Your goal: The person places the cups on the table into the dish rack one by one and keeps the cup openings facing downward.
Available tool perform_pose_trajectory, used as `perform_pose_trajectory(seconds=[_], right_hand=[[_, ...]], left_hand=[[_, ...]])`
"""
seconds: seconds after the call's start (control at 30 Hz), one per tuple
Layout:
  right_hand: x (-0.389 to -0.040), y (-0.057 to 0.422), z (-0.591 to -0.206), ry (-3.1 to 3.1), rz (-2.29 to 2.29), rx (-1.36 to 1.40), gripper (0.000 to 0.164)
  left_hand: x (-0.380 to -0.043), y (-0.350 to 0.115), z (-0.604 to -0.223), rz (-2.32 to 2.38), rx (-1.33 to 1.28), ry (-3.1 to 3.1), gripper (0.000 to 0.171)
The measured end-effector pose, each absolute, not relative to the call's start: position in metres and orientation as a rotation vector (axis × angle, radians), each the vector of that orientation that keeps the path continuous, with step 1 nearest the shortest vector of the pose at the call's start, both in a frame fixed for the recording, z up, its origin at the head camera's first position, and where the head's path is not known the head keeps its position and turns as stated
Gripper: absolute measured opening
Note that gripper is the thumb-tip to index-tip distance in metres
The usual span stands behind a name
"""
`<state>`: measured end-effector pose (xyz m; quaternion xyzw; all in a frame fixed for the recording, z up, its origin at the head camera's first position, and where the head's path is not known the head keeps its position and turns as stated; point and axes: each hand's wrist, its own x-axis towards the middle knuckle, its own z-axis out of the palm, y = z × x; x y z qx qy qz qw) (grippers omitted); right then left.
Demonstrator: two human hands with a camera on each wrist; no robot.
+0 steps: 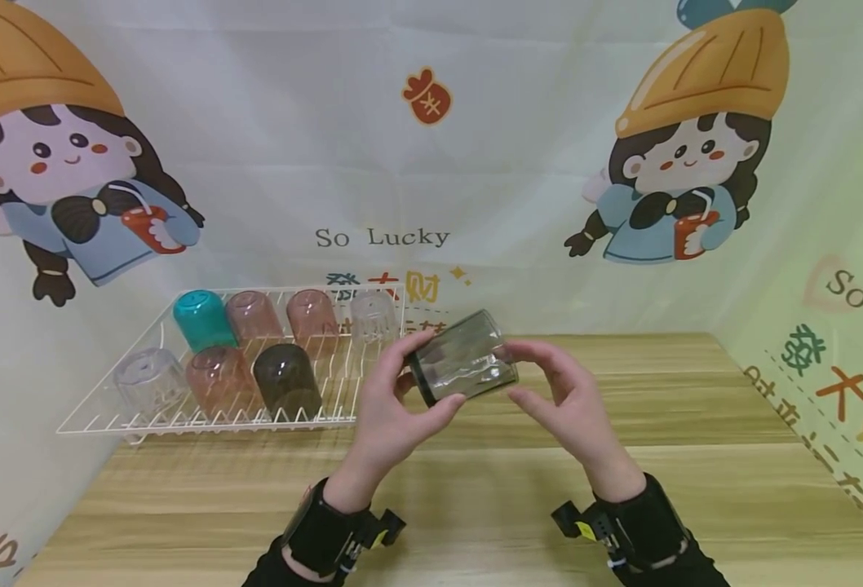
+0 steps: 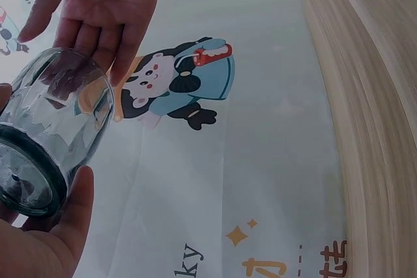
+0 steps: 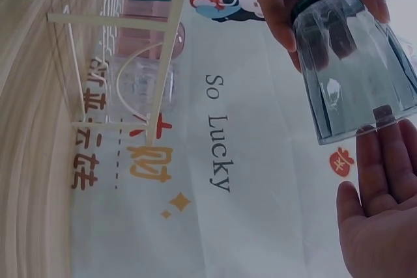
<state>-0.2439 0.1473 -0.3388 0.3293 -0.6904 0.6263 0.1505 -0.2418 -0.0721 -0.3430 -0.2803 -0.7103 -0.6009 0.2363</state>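
A grey-tinted clear glass [image 1: 468, 359] is held tilted above the table, its thick dark base toward my left hand [image 1: 395, 420] and its rim toward the right. My left hand grips it around the base, with the thumb along the lower side. At the rim, the fingertips of my right hand [image 1: 567, 399] touch or overlap the glass, while that thumb stands apart. In the left wrist view, the right hand [image 2: 111, 1] has its fingers extended behind the rim of the glass [image 2: 78, 115]. The right wrist view shows those fingertips partly through the glass [image 3: 355, 73].
On the left stands a white wire rack [image 1: 343, 383] with several upside-down glasses, among them a teal glass [image 1: 204, 319], a dark glass [image 1: 287, 379] and a pink glass [image 1: 219, 379]. A wood-grain table [image 1: 505, 489] lies below, with a printed white backdrop [image 1: 505, 179] behind.
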Motion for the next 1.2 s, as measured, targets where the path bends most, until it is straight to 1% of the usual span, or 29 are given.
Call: perform_pose_trajectory(seconds=[0.33, 0.93, 1.2], right_hand=[[-0.242, 0.157, -0.331, -2.023, 1.768, 0.958, 0.047], [-0.246, 0.171, -0.333, -2.061, 1.638, 0.991, 0.053], [-0.245, 0.177, -0.335, -2.11, 1.557, 0.986, 0.062]], left_hand=[[-0.237, -0.077, -0.339, -1.584, -0.753, -1.979, 0.072], [-0.236, -0.106, -0.322, -1.423, -0.691, -2.079, 0.071], [-0.235, -0.12, -0.317, -1.317, -0.601, -2.158, 0.072]])
